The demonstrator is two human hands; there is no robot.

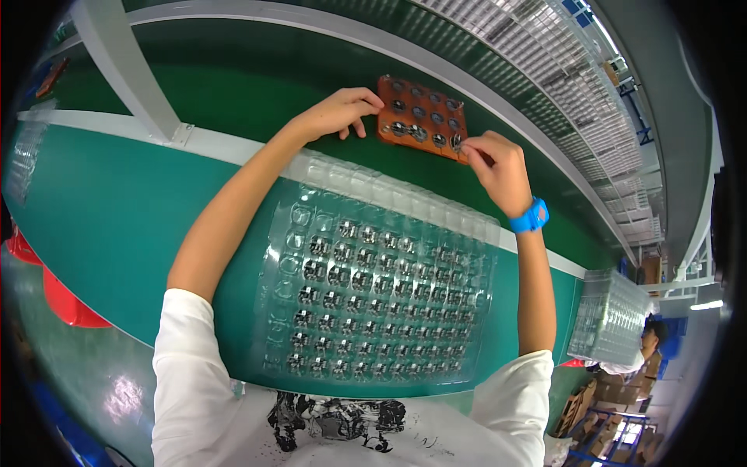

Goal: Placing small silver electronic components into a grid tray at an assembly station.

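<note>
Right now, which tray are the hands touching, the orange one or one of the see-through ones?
The small orange tray up on the belt. The left hand rests on its edge, the right hand pinches its corner. The clear trays lie untouched.

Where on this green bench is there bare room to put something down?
Bare green mat lies left of the clear blister tray, below the white rail. The dark belt left of the orange fixture is open too. It is crowded where the left hand and right hand meet that fixture.
</note>
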